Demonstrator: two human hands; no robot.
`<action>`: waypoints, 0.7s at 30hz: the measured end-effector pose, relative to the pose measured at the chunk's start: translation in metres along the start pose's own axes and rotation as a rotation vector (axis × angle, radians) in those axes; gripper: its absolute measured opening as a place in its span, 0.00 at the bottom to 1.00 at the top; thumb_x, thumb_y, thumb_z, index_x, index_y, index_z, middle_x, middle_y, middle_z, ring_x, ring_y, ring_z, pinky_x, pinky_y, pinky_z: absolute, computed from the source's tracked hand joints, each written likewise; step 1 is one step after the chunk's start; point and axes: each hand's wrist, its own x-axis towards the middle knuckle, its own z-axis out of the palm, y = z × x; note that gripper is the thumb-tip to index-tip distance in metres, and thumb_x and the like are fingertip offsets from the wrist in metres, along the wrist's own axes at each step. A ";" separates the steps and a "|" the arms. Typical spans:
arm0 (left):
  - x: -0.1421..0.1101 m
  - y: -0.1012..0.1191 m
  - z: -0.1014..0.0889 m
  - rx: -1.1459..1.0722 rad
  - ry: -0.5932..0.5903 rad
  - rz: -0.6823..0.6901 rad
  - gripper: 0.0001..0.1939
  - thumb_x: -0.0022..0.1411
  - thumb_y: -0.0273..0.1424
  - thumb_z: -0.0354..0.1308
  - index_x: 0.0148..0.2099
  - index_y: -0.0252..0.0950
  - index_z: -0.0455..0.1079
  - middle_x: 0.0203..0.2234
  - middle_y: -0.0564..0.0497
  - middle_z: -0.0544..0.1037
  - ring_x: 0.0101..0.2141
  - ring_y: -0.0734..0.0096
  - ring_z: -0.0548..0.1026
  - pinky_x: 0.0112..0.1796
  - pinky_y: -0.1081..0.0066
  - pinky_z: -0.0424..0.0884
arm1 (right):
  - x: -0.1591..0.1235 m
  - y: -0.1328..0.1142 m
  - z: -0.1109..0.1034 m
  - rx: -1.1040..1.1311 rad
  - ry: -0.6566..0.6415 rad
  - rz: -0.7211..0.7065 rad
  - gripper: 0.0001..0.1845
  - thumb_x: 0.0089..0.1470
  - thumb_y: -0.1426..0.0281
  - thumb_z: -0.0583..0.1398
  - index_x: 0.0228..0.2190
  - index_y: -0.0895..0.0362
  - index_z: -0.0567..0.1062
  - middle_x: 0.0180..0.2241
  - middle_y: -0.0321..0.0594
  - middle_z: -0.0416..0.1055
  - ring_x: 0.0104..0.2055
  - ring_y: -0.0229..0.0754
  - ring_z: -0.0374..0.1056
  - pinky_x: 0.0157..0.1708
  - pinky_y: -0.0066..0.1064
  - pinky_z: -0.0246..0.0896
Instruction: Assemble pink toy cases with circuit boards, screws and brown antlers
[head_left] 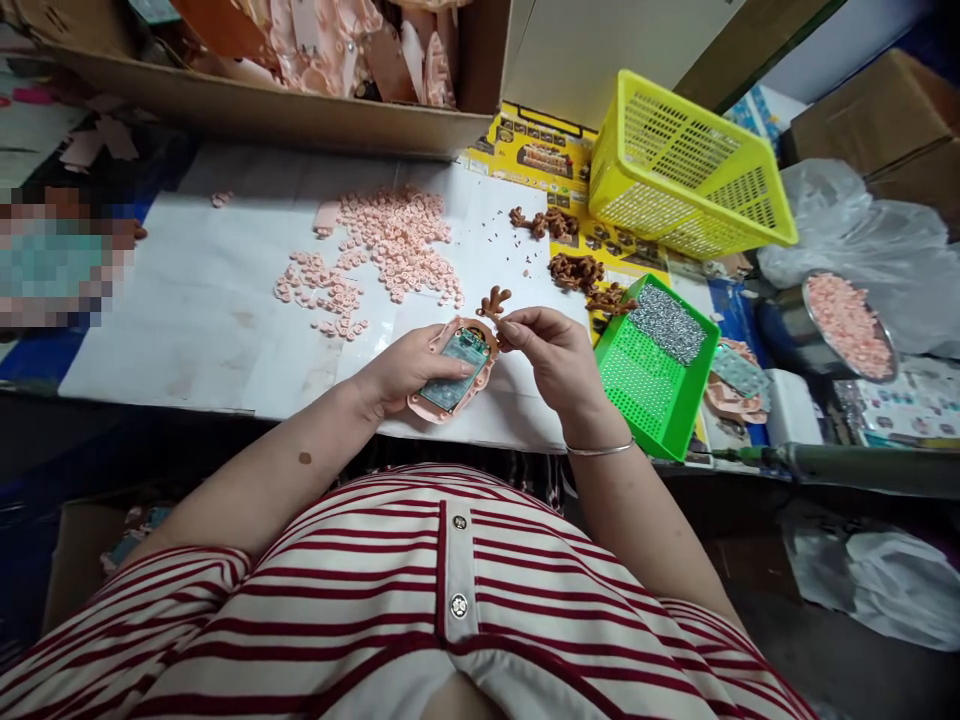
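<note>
At the far left, a blurred-out patch is covering part of the table edge, and a large white paper sheet [187, 300] is lying across the work surface. Behind it, a long brown cardboard box [285, 110] is holding pale pink plastic shells. On the sheet, a loose scatter of small pink plastic rings [390, 245] is spreading out toward the middle.

Just in front of that scatter, the left hand [409, 370] is gripping a pink oval plastic casing with a grey-green circuit board inside [456, 368], fingers curled around its left rim and thumb lying across its face, holding it above the near edge of the sheet. The right hand [551, 355] is pinching a small brown antler-shaped plastic piece [494, 301] between thumb and forefinger, touching it to the top edge of the casing.

Further right, more brown antler pieces [574, 270] are lying in little heaps, a green plastic mesh tray [645, 400] is sitting beside the right wrist, and a yellow plastic basket [686, 165] is standing tilted behind. At the far right, a round metal bowl of pink rings [847, 325] is resting near a clear plastic bag [877, 240].
</note>
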 end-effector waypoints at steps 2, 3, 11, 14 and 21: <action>0.000 0.000 0.000 0.000 0.012 0.003 0.23 0.47 0.27 0.70 0.47 0.32 0.70 0.31 0.49 0.80 0.29 0.70 0.76 0.34 0.70 0.70 | 0.000 0.001 0.001 0.010 0.019 -0.001 0.24 0.38 0.48 0.74 0.28 0.53 0.79 0.25 0.33 0.74 0.29 0.35 0.68 0.34 0.33 0.70; 0.000 0.000 0.000 0.001 0.010 0.006 0.23 0.47 0.27 0.69 0.47 0.32 0.70 0.31 0.49 0.80 0.29 0.70 0.76 0.34 0.70 0.70 | 0.000 0.002 0.001 0.020 0.023 0.000 0.23 0.38 0.49 0.74 0.28 0.53 0.79 0.26 0.33 0.74 0.29 0.35 0.68 0.34 0.33 0.70; 0.001 -0.001 0.000 0.011 0.007 0.028 0.21 0.49 0.28 0.68 0.46 0.32 0.71 0.29 0.49 0.79 0.27 0.71 0.75 0.31 0.71 0.69 | 0.002 0.006 0.002 0.081 0.039 0.024 0.20 0.39 0.51 0.75 0.27 0.52 0.80 0.25 0.33 0.74 0.29 0.35 0.67 0.35 0.33 0.68; 0.002 -0.001 0.000 0.000 0.029 0.032 0.21 0.48 0.27 0.68 0.45 0.31 0.71 0.30 0.48 0.79 0.28 0.71 0.75 0.32 0.71 0.70 | 0.003 0.007 0.002 0.069 0.047 0.015 0.21 0.39 0.51 0.74 0.27 0.52 0.79 0.25 0.33 0.73 0.29 0.35 0.67 0.35 0.33 0.69; 0.002 -0.002 0.000 0.000 0.050 0.018 0.20 0.47 0.26 0.68 0.44 0.31 0.71 0.30 0.48 0.79 0.27 0.69 0.76 0.32 0.70 0.71 | 0.003 0.010 0.004 -0.025 0.031 -0.058 0.22 0.41 0.49 0.73 0.29 0.51 0.79 0.28 0.34 0.75 0.31 0.37 0.69 0.37 0.36 0.70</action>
